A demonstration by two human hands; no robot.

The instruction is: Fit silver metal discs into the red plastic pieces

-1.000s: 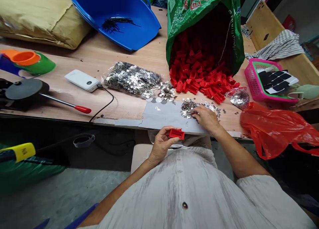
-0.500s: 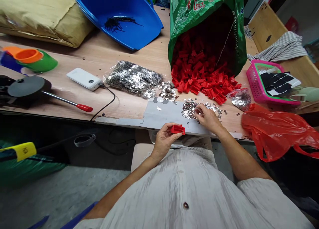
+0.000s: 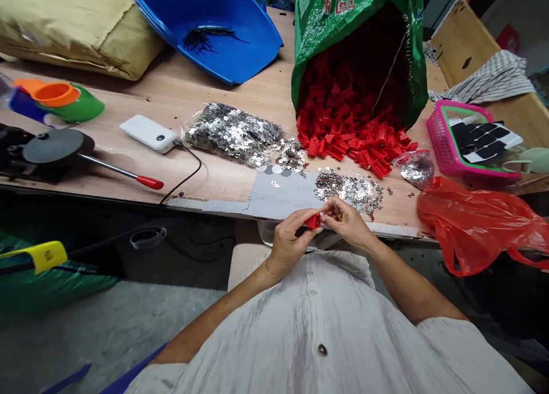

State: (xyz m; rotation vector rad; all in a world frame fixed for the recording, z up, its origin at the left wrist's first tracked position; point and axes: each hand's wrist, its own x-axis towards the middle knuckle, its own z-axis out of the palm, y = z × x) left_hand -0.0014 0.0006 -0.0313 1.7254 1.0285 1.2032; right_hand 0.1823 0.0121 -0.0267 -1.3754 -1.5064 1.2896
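One red box (image 3: 314, 221), apparently unfinished, is pinched in the left hand (image 3: 289, 241) at the edge of the table (image 3: 221, 179), the right hand (image 3: 349, 225), fingers bent, meeting its end, any held piece indiscernible, while many loose boxes (image 3: 343, 136) seemingly remain.

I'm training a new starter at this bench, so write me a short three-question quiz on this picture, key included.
1. Multiple choice: what does the left hand hold?
a) a white power bank
b) a red part
c) a striped cloth
2. True or false: the blue basin is to the right of the green sack, as the person sees it.
3. Fill the gap: the loose metal pieces lie partly on a ____ sheet.

Key: 1: b. 2: false, it is to the left. 3: grey.
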